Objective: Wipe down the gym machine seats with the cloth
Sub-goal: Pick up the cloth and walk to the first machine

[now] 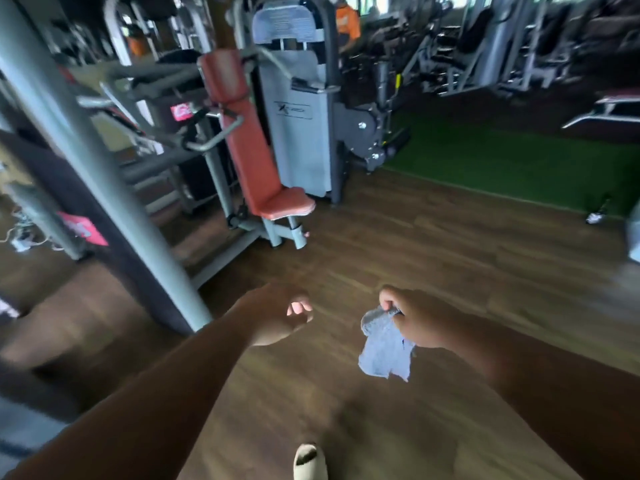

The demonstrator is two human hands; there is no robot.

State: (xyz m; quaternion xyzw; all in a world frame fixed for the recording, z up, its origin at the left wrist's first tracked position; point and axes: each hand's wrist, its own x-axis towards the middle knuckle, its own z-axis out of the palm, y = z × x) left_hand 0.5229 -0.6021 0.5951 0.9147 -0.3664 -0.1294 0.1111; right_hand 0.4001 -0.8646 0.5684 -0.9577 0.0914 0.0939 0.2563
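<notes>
At the very bottom, the tip of 1 pale shoe [310, 460] stands on the brown wood floor [433, 265].

Just above it, 2 bare arms reach out over the floor. The right hand [420, 318] pinches a small grey-blue cloth [386, 344]. The thumb and fingers are curled tight on the top edge of the cloth. The rest of the cloth hangs down below the hand and a little to its left, loose and crumpled, touching nothing else. It hangs in the air above the floor.

The left hand [280, 315] is beside it, near but apart from the cloth. It holds nothing. Its fingers are loosely curled and the fingertips [298, 308] point toward the right hand.

To the left, a thick grey pole [114, 188] slants up from the floor.

Farther on stands a gym machine with a red seat [285, 206] and a long red back pad [239, 123] rising from it. The seat is well apart from the cloth and both hands. Behind the pad is the machine's tall grey cover [298, 109].

To the right of the machine lies a green mat [502, 157].

At the far back, more machines stand blurred, and a person in an orange shirt [347, 24] is beside the grey cover.
</notes>
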